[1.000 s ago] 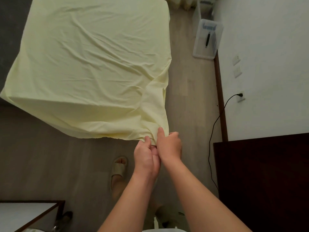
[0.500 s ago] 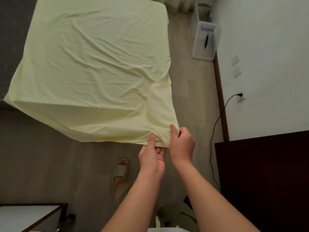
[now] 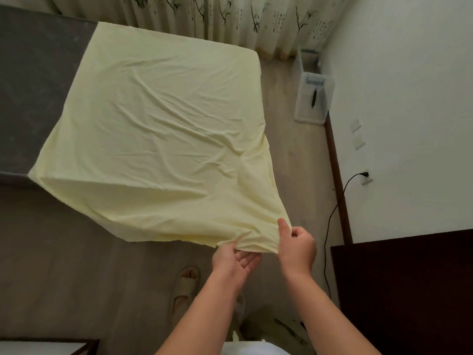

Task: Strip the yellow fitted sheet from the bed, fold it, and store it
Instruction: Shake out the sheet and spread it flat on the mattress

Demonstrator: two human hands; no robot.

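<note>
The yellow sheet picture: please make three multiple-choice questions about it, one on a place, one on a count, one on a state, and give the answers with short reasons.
1. Where does the clear plastic box stand?
A. on the bed
B. on the floor by the white wall
C. on the dark cabinet

2. How many hands hold the yellow sheet?
A. none
B. one
C. two

3. In what state is the sheet's near right corner?
A. lifted and pulled off the mattress
B. tucked tight under the mattress
C. folded into a neat square

Answers:
1 B: the box sits on the floor at the foot of the wall, right of the bed.
2 C: the left hand and the right hand both pinch the corner's edge.
3 A: the corner hangs stretched in the air between the hands, beyond the bed.
</note>
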